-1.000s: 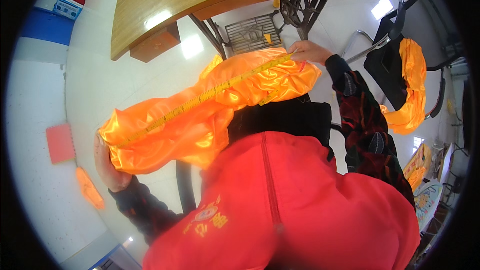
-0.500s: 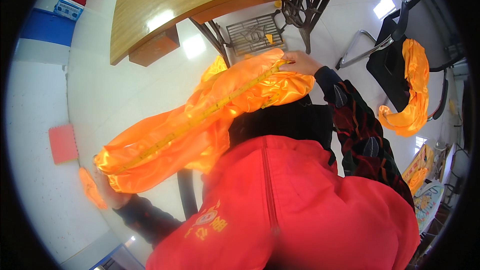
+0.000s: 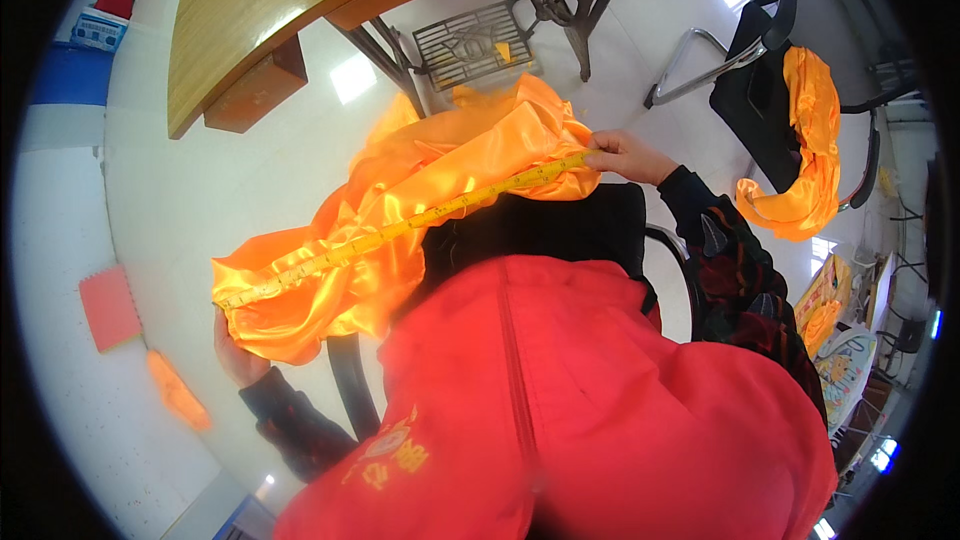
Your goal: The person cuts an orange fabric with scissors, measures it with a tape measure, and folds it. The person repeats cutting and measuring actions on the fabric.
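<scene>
Left hand (image 3: pixel 237 355) gripping low end of orange cloth (image 3: pixel 420 210) and tape (image 3: pixel 400 228); right hand (image 3: pixel 620 155) pinching far end. Hands well apart, cloth stretching between, above lap.

The shiny orange satin cloth (image 3: pixel 420 210) covers most of the left hand (image 3: pixel 235 355), leaving only its lower edge and wrist visible, so its grip cannot be made out. The yellow measuring tape (image 3: pixel 400 230) disappears under the right hand (image 3: pixel 620 155)'s fingers. The long wooden table (image 3: pixel 330 0) is cut off at the top edge.
</scene>
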A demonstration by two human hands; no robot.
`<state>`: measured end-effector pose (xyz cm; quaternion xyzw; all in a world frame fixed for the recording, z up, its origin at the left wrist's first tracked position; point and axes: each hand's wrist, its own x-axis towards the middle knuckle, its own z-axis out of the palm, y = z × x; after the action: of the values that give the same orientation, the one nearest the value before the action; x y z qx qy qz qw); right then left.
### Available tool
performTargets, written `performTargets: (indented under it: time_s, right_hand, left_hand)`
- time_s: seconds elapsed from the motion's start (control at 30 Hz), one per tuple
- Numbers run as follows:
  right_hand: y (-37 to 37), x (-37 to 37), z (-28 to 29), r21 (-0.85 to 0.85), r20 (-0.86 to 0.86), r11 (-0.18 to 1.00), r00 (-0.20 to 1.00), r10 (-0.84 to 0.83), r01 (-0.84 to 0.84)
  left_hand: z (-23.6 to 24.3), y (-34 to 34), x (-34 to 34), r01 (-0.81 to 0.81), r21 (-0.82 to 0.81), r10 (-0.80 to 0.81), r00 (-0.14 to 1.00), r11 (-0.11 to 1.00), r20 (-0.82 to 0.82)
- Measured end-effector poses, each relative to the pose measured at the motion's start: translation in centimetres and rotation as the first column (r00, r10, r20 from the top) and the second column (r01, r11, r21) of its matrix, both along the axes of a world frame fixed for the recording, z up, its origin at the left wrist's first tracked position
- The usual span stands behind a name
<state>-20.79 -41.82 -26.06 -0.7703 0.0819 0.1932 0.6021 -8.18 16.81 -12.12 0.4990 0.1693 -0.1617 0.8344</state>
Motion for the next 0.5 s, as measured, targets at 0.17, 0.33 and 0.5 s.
performTargets:
  time_s: [0.17, 0.33, 0.5]
  right_hand:
    - [0.2, 0.5, 0.0, 0.004, 0.010, 1.000, 1.000, -0.010, 0.010]
    - [0.9, 0.6, 1.5, -0.022, 0.032, 0.996, 0.996, -0.085, 0.086]
    - [1.3, 1.2, 1.6, -0.193, 0.039, 0.975, 0.994, -0.107, 0.112]
  left_hand:
    - [-2.7, 2.4, 0.4, -0.059, 0.010, 0.059, 0.996, 0.998, -0.070]
    - [-4.5, 3.5, 0.8, -0.043, -0.039, 0.038, 0.993, 0.998, -0.111]
    - [-5.7, 4.4, 0.9, -0.083, -0.025, 0.079, 0.988, 0.996, -0.129]
